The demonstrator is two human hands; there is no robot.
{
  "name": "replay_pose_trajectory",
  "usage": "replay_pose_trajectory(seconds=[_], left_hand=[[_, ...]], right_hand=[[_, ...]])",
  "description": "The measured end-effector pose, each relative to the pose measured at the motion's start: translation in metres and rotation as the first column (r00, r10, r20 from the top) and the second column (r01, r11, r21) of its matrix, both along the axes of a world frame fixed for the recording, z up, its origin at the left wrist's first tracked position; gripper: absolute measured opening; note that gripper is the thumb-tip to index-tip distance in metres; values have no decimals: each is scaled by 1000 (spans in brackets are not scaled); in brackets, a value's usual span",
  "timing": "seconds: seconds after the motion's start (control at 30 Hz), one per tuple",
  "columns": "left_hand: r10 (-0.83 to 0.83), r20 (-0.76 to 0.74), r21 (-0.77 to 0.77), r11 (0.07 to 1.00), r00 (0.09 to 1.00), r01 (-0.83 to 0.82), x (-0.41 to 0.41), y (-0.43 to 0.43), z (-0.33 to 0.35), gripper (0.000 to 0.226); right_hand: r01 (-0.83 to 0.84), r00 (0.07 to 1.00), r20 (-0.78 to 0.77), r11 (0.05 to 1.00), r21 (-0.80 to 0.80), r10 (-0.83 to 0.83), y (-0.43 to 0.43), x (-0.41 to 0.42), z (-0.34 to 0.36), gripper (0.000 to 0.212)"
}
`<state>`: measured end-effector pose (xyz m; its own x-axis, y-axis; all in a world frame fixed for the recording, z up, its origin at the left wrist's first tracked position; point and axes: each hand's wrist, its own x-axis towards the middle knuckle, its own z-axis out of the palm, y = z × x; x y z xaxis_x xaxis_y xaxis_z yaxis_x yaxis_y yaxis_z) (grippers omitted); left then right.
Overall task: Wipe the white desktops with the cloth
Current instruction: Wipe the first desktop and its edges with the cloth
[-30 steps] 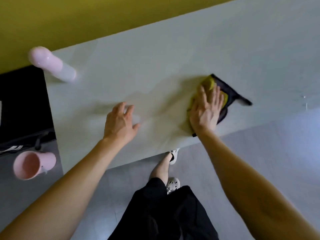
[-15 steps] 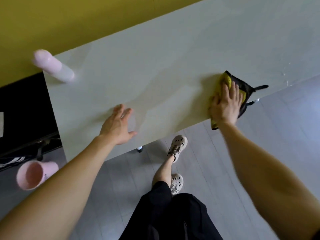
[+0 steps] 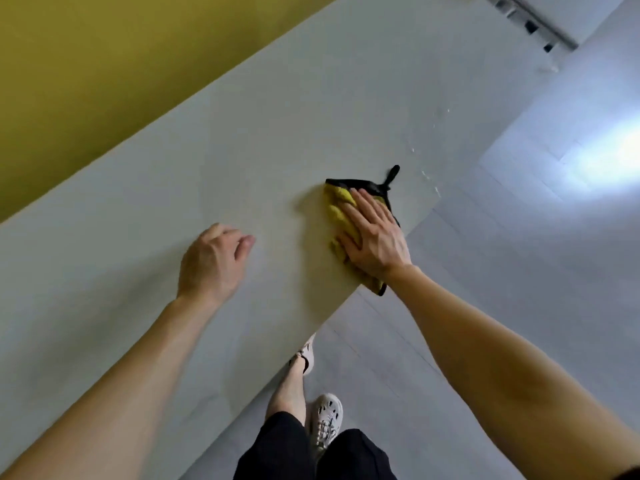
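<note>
- While its fingers lie straight and close together, the right hand [image 3: 375, 237] presses flat on the cloth [image 3: 336, 206], palm down, curled round nothing.
- That cloth is yellow with a black border and lies crumpled on the white desktop [image 3: 242, 133], right at the near edge; its nearest corner hangs just past that edge.
- From the cloth's far corner a thin black loop [image 3: 392, 176] sticks out, pointing away from the person.
- To the left, well apart from the cloth, the left hand [image 3: 213, 261] is over the desktop with fingers loosely curled and holding nothing; whether the fingertips touch the surface cannot be told.
- Beyond the cloth, toward the desktop's right end, a few small droplets [image 3: 425, 174] glint on the surface.
- Behind the desktop runs a yellow wall [image 3: 104, 64].
- Below the near edge are grey floor [image 3: 519, 289], pale shoes [image 3: 326, 424] and black trousers [image 3: 277, 452].
</note>
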<state>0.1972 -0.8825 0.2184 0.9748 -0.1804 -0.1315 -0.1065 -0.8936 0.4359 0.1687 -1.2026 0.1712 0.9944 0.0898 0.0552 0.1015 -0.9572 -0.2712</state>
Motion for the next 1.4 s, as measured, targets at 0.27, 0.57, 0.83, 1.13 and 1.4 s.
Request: replay_pose_trajectory(seconds=[0.27, 0.57, 0.83, 1.13, 1.4], left_hand=[[-178, -465, 230, 922, 867, 313, 74, -92, -8, 176], [-66, -662, 320, 875, 746, 362, 72, -105, -20, 199], [-15, -699, 354, 861, 715, 365, 75, -110, -10, 200], [69, -719, 419, 837, 691, 352, 76, -114, -7, 200], [115, -736, 462, 806, 667, 371, 77, -114, 0, 195]], right_hand=[[56, 996, -71, 998, -10, -57, 37, 18, 2, 91], [207, 976, -55, 976, -66, -211, -146, 65, 7, 72], [11, 999, -44, 995, 102, -7, -2, 70, 9, 66], [76, 995, 59, 995, 66, -80, -176, 157, 4, 54], [-493, 864, 19, 839, 231, 503, -23, 89, 9, 52]])
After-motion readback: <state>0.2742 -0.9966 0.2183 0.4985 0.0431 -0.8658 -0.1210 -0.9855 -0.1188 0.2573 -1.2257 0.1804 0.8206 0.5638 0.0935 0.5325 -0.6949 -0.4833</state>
